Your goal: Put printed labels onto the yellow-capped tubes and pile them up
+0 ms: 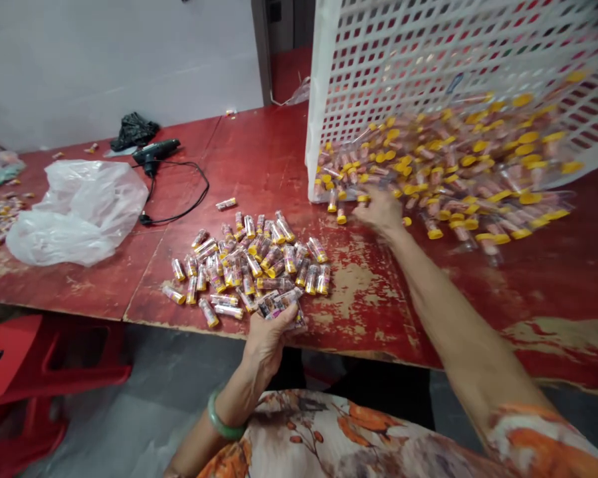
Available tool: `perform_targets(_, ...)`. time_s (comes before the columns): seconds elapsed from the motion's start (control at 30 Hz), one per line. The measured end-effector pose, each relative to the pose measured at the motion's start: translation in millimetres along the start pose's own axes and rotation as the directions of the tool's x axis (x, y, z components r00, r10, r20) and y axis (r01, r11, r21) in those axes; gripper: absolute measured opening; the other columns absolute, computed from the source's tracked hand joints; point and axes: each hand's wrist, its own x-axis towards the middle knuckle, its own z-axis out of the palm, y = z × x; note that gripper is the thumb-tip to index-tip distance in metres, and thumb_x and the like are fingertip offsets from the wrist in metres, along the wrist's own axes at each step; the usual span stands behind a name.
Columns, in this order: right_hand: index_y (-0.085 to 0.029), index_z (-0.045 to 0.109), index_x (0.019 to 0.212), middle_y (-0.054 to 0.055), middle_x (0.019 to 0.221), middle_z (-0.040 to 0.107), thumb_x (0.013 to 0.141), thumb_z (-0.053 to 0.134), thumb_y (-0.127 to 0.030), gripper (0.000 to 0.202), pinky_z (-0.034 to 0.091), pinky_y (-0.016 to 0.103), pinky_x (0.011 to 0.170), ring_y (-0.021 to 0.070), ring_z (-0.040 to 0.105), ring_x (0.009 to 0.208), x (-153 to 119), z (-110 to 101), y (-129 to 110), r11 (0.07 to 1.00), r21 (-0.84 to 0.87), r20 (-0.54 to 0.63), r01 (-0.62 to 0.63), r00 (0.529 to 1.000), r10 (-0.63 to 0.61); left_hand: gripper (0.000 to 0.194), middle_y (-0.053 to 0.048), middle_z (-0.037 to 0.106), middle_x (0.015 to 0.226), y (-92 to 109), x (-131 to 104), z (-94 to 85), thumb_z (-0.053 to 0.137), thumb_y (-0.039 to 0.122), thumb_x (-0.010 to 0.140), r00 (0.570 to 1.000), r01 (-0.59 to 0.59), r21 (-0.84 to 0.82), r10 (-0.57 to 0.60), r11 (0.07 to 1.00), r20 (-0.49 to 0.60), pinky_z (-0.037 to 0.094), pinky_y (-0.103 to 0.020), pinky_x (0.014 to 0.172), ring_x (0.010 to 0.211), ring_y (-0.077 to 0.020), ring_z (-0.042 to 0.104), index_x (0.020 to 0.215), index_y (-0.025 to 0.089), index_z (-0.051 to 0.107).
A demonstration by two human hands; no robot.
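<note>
the left hand (268,340), thumb on top, pinches printed labels (285,307); the right arm stretches forward, its hand (381,211) at yellow-capped tubes (453,176), grip unclear. one tipped crate (320,99), one heat gun (155,151), two heaps of tubes, too many to count.

Showing one left hand (269,335), one right hand (381,212), one green bracelet (220,421), one white crate (323,60), one corded black tool (155,151), one black bag (133,131); numbering in dozens, too crowded and blurred for exact count: yellow-ended tubes (289,259), loosely piled and at the crate.
</note>
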Motion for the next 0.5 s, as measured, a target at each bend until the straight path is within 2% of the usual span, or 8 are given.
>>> perform_targets(0.07,-0.009,0.061,0.107,0.012,0.091,0.069,0.083,0.042,-0.027,0.036,0.045,0.028,0.061,0.0159,0.064,0.072,-38,-13,-9,0.973,0.229,0.001,-0.026,1.000,0.027,0.047,-0.003,0.071,0.078,-5,0,3.3,0.087,0.022,0.049,0.998,-0.058,-0.029,0.058,0.998,-0.029,0.057,-0.029,0.060,0.063,-0.0164,0.066,0.088,0.013,0.063)
perform_targets(0.13,-0.016,0.061,0.093,0.007,0.081,0.069,0.084,0.042,-0.028,0.024,0.041,0.024,0.049,0.0101,0.059,0.056,-90,-22,-27,0.902,0.428,0.108,-0.060,0.994,0.015,0.044,-0.005,0.072,0.083,-10,1,5.8,0.087,0.021,0.050,0.993,-0.111,-0.055,0.109,0.992,-0.036,0.056,-0.029,0.065,0.069,-0.0166,0.067,0.087,0.013,0.065)
perform_targets(0.2,-0.018,0.057,0.071,0.004,0.070,0.065,0.079,0.053,-0.034,0.019,0.036,0.023,0.039,0.0092,0.051,0.044,-146,-26,-49,0.574,0.775,0.312,-0.264,0.950,0.016,0.041,-0.005,0.072,0.084,-14,1,7.4,0.086,0.020,0.052,0.990,-0.142,-0.068,0.141,0.987,-0.019,0.055,-0.029,0.070,0.072,-0.0167,0.067,0.087,0.012,0.066)
perform_targets(0.23,-0.018,0.056,0.066,0.001,0.063,0.062,0.075,0.060,-0.036,0.020,0.034,0.022,0.037,0.0091,0.049,0.041,-170,-24,-62,0.459,0.814,0.399,-0.355,0.917,0.002,0.040,-0.005,0.071,0.084,-16,1,7.9,0.085,0.019,0.053,0.989,-0.148,-0.065,0.148,0.987,-0.006,0.054,-0.030,0.072,0.072,-0.0166,0.066,0.087,0.013,0.066)
perform_targets(0.27,-0.018,0.059,0.070,0.000,0.059,0.060,0.073,0.064,-0.037,0.019,0.037,0.023,0.037,0.0101,0.050,0.041,-191,-22,-73,0.403,0.808,0.464,-0.430,0.886,0.014,0.039,-0.004,0.071,0.083,-18,1,8.4,0.085,0.019,0.053,0.989,-0.148,-0.058,0.149,0.987,0.007,0.054,-0.030,0.072,0.071,-0.0163,0.066,0.087,0.013,0.066)
perform_targets(0.33,-0.019,0.064,0.079,-0.002,0.056,0.059,0.071,0.068,-0.037,0.020,0.042,0.024,0.041,0.0117,0.053,0.043,-219,-14,-92,0.407,0.775,0.509,-0.483,0.859,0.052,0.038,-0.003,0.071,0.081,-19,-1,9.5,0.085,0.019,0.054,0.991,-0.129,-0.029,0.130,0.991,0.029,0.053,-0.029,0.070,0.069,-0.0154,0.065,0.087,0.014,0.066)
perform_targets(0.4,-0.019,0.066,0.079,-0.002,0.055,0.059,0.072,0.068,-0.035,0.017,0.044,0.024,0.047,0.0124,0.055,0.047,-228,-8,-102,0.509,0.751,0.439,-0.421,0.894,0.092,0.037,-0.003,0.070,0.078,-20,-4,11.2,0.085,0.020,0.054,0.994,-0.098,-0.002,0.098,0.995,0.052,0.053,-0.028,0.066,0.065,-0.0148,0.065,0.085,0.013,0.065)
perform_targets(0.5,-0.018,0.065,0.063,-0.001,0.053,0.057,0.074,0.064,-0.028,0.014,0.042,0.023,0.049,0.0119,0.054,0.051,-221,-6,-104,0.653,0.711,0.284,-0.261,0.956,0.073,0.036,-0.002,0.069,0.071,-18,-9,14.0,0.085,0.022,0.052,0.995,-0.051,0.012,0.050,0.999,0.089,0.053,-0.028,0.061,0.059,-0.0149,0.063,0.079,0.012,0.065)
